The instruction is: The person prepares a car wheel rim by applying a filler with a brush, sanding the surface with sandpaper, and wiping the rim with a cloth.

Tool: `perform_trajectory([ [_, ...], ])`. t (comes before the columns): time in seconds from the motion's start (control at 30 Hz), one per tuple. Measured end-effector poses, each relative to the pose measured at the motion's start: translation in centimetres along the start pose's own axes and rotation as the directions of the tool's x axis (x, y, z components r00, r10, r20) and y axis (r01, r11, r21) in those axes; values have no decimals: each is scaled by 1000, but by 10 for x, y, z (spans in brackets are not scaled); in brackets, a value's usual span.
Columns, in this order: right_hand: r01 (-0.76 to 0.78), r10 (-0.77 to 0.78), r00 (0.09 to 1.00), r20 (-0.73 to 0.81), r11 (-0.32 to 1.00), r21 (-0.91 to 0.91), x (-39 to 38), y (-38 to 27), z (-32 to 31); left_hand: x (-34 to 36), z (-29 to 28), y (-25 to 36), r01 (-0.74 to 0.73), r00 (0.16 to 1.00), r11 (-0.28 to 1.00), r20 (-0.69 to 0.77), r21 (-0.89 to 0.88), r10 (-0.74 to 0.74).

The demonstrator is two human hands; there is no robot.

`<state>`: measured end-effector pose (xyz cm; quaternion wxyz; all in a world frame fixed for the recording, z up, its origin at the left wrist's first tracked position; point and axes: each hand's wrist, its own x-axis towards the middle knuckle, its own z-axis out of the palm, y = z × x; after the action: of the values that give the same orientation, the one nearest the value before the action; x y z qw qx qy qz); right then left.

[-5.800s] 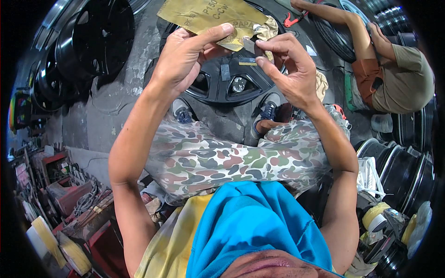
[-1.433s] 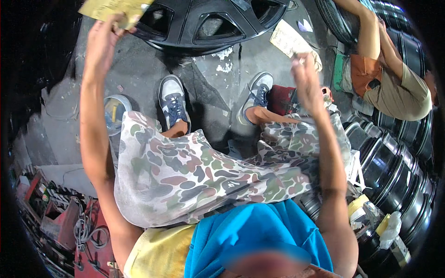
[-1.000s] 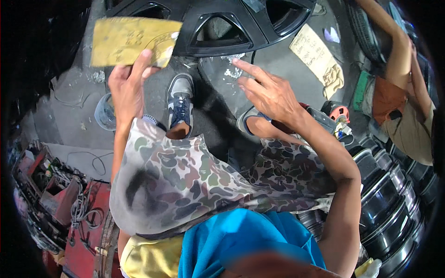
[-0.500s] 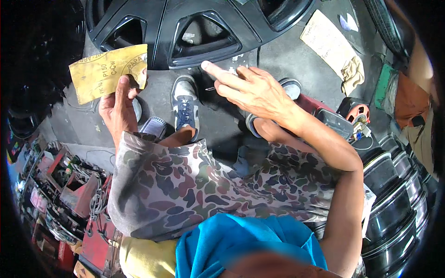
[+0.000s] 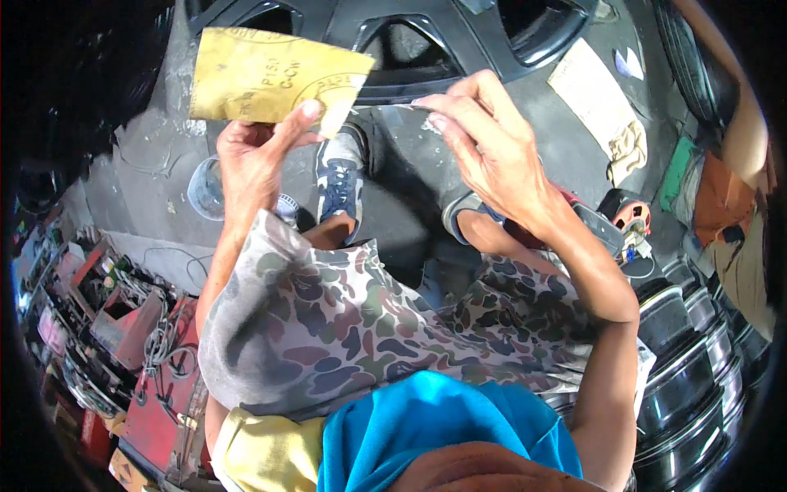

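Observation:
My left hand (image 5: 254, 160) pinches a yellow sheet of sandpaper (image 5: 250, 78) by its lower edge, thumb in front, with dark print on the side facing me. Facing it across a small gap is my right hand (image 5: 504, 148), its thumb and index finger drawn together. A thin pale sliver seems to stick out at those fingertips, too small to name. Just beyond both hands lies a black spoked wheel rim (image 5: 471, 37), partly covered by the sandpaper. Neither hand visibly touches the rim.
A worn, crumpled-ended paper sheet (image 5: 590, 94) lies right of the rim. A clear plastic tub (image 5: 205, 189) stands beside my left forearm. Stacked black rims (image 5: 680, 369) fill the lower right, near an orange-and-black device (image 5: 631, 217). Red tool boxes (image 5: 160, 406) crowd the lower left.
The sandpaper and my left hand have moved right and farther out. My right hand has shifted right and up, its fingers turning from stretched out to pinched.

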<state>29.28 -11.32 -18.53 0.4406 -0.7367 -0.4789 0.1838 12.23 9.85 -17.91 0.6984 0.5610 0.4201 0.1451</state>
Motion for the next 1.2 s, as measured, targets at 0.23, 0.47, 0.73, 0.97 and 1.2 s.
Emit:
perform_trajectory([
  [0.23, -123, 152, 982, -114, 966, 227, 16, -15, 30, 0, -2, 14, -67, 993, 997, 96, -32, 70],
  [0.47, -211, 274, 956, -105, 891, 402, 20, -19, 52, -5, -3, 20, -86, 992, 996, 94, 30, 83],
  [0.73, -283, 304, 952, 18, 860, 425, 18, -24, 54, -5, -7, 8, -96, 993, 990, 74, 99, 89],
  [0.97, -285, 309, 951, 17, 851, 441, 13, -24, 62, 3, -14, 4, -98, 993, 995, 71, -18, 99],
  [1.2, -39, 101, 967, -232, 965, 261, 10, -23, 73, 7, -18, 2, 173, 958, 920, 276, -353, -74],
])
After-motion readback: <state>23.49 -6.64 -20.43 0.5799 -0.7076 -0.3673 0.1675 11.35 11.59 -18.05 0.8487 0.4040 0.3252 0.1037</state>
